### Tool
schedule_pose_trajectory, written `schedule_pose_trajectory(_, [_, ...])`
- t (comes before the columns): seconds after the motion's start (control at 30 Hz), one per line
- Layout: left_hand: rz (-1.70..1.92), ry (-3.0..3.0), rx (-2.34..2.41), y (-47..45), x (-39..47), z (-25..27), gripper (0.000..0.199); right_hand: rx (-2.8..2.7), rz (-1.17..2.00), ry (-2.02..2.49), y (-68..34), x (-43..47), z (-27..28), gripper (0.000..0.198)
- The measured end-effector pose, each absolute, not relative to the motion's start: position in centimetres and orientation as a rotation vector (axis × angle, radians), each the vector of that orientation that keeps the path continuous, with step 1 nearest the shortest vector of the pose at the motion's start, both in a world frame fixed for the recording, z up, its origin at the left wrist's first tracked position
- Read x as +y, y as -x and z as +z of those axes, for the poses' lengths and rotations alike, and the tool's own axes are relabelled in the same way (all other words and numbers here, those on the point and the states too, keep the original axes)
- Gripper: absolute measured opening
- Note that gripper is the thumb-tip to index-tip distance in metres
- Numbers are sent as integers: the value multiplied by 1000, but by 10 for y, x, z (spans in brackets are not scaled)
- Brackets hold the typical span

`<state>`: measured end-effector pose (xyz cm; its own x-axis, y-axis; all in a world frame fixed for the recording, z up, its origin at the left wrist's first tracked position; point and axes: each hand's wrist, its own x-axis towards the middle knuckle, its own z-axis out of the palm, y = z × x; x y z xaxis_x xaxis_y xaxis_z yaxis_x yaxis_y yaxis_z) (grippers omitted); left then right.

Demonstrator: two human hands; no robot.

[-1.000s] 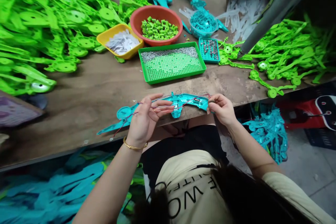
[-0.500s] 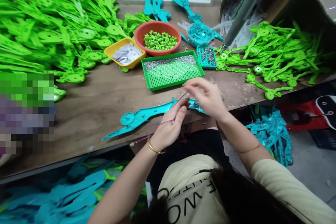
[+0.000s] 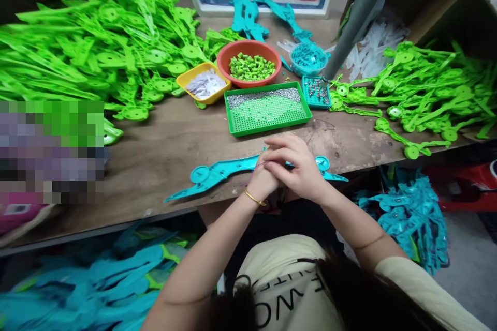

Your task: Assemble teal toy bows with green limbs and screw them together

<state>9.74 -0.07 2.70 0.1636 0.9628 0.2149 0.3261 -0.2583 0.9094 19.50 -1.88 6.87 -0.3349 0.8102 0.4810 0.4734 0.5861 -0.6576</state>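
A long turquoise plastic piece [image 3: 229,168] with round hubs lies along the table's front edge, its middle covered by my hands. My left hand [image 3: 264,180], a gold bangle at its wrist, rests over that middle; its fingers are hidden beneath my other hand. Across it lies my right hand [image 3: 297,165], with bent fingers and the thumb closed at a thin dark-reddish wire [image 3: 261,164]. The wire runs over the back of my left hand. What lies under the palms cannot be seen.
Behind my hands stand a green perforated tray [image 3: 267,126] of small metal bits, a small teal tray [image 3: 328,98] of screws, an orange bowl [image 3: 250,84] and a yellow dish [image 3: 217,97]. A grey electric screwdriver [image 3: 353,28] hangs right. Green parts [image 3: 128,57] are heaped left.
My right hand has come down over my left hand, covering its fingers. The wire's loose connector end is no longer visible by the left wrist. The camera view has shifted slightly.
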Motion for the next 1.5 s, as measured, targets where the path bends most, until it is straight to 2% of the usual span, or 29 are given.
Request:
schedule_pose_trajectory(0.13, [1059, -1707, 1147, -76, -11, 28, 62, -1644, 767, 1046, -229, 5, 71, 11])
schedule_pose_trajectory(0.17, [1052, -1709, 1158, -65, -14, 28, 62, -1502, 810, 1035, -250, 12, 78, 13])
schedule_pose_trajectory(0.27, [1059, -1829, 1386, -27, -18, 22, 31, -1124, 768, 937, -322, 23, 116, 20])
schedule_pose_trajectory(0.3, [1061, -1898, 1479, -14, -19, 17, 26, -1091, 795, 870, -343, 23, 130, 17])
schedule_pose_trajectory(0.37, [994, -2047, 1569, 5, -21, 8, 27, -1156, 861, 788, -367, 16, 151, 15])
schedule_pose_trajectory(0.43, [858, -2186, 1563, 14, -25, -1, 33, -1382, 828, 844, -363, 6, 155, 23])
schedule_pose_trajectory(0.47, [785, -2238, 1560, 15, -28, -3, 36, -1535, 749, 895, -352, 2, 149, 24])
schedule_pose_trajectory(0.53, [675, -2300, 1595, 11, -36, -5, 41, -1832, 810, 1029, -319, -3, 125, 13])
schedule_pose_trajectory(0.63, [667, -2326, 1636, 1, -48, -2, 38, -2497, 730, 1270, -276, -1, 81, 22])
schedule_pose_trajectory(0.73, [772, -2329, 1598, -5, -53, 3, 30, -2727, 473, 1491, -260, 6, 59, 29])
schedule_pose_trajectory(0.83, [858, -2303, 1551, -9, -52, 6, 21, -2723, 485, 1538, -263, 11, 62, 29])
schedule_pose_trajectory(1.07, [1166, -1822, 1406, -38, -48, 15, 14, -2111, 1331, 1269, -257, 12, 75, 24])
schedule_pose_trajectory(1.17, [1296, -1481, 1198, -52, -47, 17, 17, -1960, 1537, 1257, -251, 10, 70, 25])
schedule_pose_trajectory(1.27, [1242, -1354, 1030, -56, -46, 21, 15, -1929, 1568, 1281, -249, 8, 63, 27])
schedule_pose_trajectory(1.37, [1010, -1479, 1095, -53, -45, 27, 19, -1941, 1490, 1288, -248, 6, 58, 22])
schedule_pose_trajectory(1.43, [823, -1639, 1192, -51, -43, 30, 26, -2038, 1383, 1280, -247, 3, 55, 15])
schedule_pose_trajectory(1.5, [740, -1800, 1290, -50, -42, 31, 21, -2195, 1182, 1300, -244, 1, 51, 12])
